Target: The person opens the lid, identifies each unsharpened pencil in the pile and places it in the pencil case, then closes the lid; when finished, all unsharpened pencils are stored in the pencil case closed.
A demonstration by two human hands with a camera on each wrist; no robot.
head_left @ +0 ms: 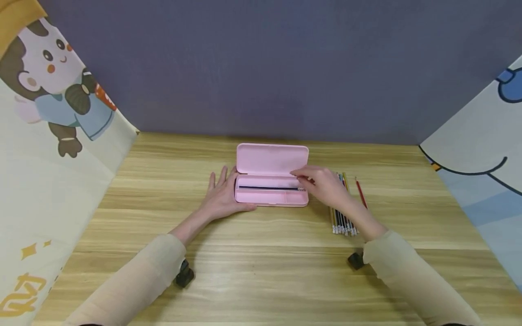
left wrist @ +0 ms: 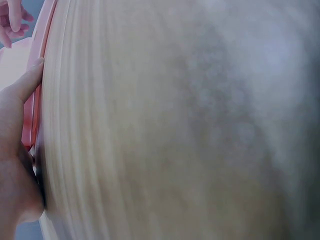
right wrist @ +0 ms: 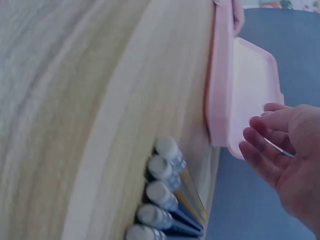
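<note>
A pink pencil case (head_left: 261,198) lies on the table with its lid (head_left: 272,159) up at the back. One dark pencil (head_left: 267,187) lies lengthwise in its rear compartment, eraser end at the right. My left hand (head_left: 222,199) rests against the case's left end, fingers spread and the straight thumb (left wrist: 31,80) along the front edge. Over the right end of the case is my right hand (head_left: 322,183), with its loosely bent fingers (right wrist: 265,150) above the pencil's eraser end. Nothing shows between those fingers in the right wrist view.
Several pencils (head_left: 342,222) lie side by side under my right forearm, white eraser ends toward me. A red pencil (head_left: 361,192) lies apart on their right. A dark grey panel (head_left: 269,68) rises behind the wooden table (head_left: 253,271).
</note>
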